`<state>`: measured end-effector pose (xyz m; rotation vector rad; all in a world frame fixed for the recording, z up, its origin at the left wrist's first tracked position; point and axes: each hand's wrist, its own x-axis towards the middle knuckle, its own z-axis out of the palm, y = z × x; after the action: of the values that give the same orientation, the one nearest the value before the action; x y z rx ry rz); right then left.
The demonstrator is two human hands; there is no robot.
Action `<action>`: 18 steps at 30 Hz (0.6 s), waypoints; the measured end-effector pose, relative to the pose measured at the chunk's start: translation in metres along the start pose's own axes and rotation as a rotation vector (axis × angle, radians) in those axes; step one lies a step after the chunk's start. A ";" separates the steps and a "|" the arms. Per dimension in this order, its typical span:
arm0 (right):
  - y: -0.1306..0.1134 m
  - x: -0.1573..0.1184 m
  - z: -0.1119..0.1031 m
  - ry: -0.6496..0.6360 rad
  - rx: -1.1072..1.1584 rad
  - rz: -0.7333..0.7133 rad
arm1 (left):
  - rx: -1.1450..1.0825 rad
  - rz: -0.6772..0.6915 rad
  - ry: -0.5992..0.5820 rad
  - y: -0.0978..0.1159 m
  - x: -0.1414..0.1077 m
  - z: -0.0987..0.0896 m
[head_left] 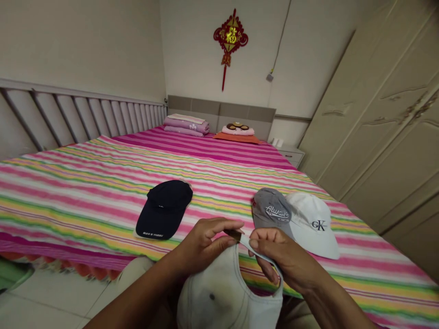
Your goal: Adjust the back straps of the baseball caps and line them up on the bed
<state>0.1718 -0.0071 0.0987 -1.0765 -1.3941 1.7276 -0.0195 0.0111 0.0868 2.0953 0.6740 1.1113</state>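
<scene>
The left hand (202, 244) and right hand (279, 256), fingers pressed together, both pinch the narrow white fabric back strap (258, 251) of an off-white cotton baseball cap (222, 292) held at 6 o'clock, above a rainbow-striped bedspread (68, 205) bearing a navy cotton cap (164, 208) at 11 o'clock.

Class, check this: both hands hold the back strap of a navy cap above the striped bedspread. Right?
No, the head view shows a white cap, not navy: the left hand and right hand hold its back strap above the striped bedspread.
</scene>
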 end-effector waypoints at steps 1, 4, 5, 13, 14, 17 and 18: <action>-0.001 0.001 -0.001 0.004 -0.001 0.002 | -0.002 -0.001 -0.004 0.000 0.000 0.000; -0.005 0.002 -0.002 0.004 -0.014 0.018 | -0.007 0.022 -0.028 0.001 -0.001 -0.001; -0.007 0.002 -0.002 -0.004 -0.017 0.026 | -0.005 0.032 -0.035 0.002 -0.001 -0.001; -0.009 0.003 -0.001 -0.023 0.002 0.028 | 0.027 0.077 -0.056 0.005 0.000 0.000; -0.009 0.003 -0.001 -0.024 -0.001 0.027 | 0.025 0.080 -0.060 0.005 0.000 0.001; -0.009 0.002 -0.002 -0.035 -0.011 0.029 | -0.008 0.079 -0.054 0.004 0.000 0.002; -0.009 0.002 -0.003 -0.034 -0.011 0.030 | -0.024 0.083 -0.048 0.004 0.001 0.002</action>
<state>0.1735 -0.0027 0.1069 -1.0834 -1.4169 1.7688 -0.0170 0.0085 0.0895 2.1392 0.5524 1.1046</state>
